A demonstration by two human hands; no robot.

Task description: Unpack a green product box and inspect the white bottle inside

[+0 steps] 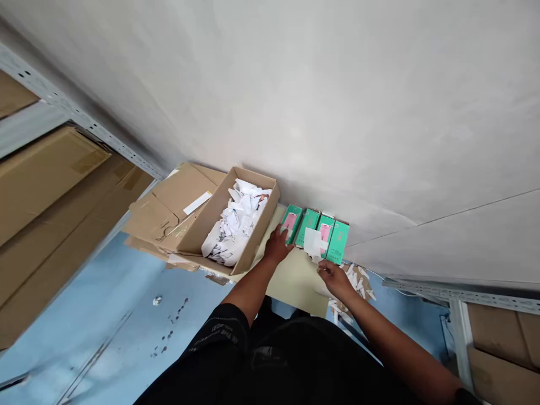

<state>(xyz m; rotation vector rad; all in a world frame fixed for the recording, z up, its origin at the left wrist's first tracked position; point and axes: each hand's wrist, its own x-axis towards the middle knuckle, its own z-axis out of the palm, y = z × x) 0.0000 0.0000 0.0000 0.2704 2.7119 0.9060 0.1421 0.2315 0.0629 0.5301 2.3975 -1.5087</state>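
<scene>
Several slim green boxes [307, 225] with pink pictures or printing lie side by side on a tan board [298, 281] against the wall. My left hand [276, 247] is at the near end of the leftmost green box [292, 216], its fingers and thumb on either side of that box. A translucent white slip of paper [313, 242] lies across the middle boxes. My right hand [334, 278] pinches at the lower tip of this slip, fingertips close together. The undersides of both hands are hidden.
An open cardboard carton [256, 246] filled with crumpled white paper scraps [236, 225] stands left of the boxes. Flattened cardboard [147, 216] lies beyond it. White scraps [356, 281] are scattered at the right. Metal shelves with cartons [50, 185] flank both sides; a wall [316, 101] rises ahead.
</scene>
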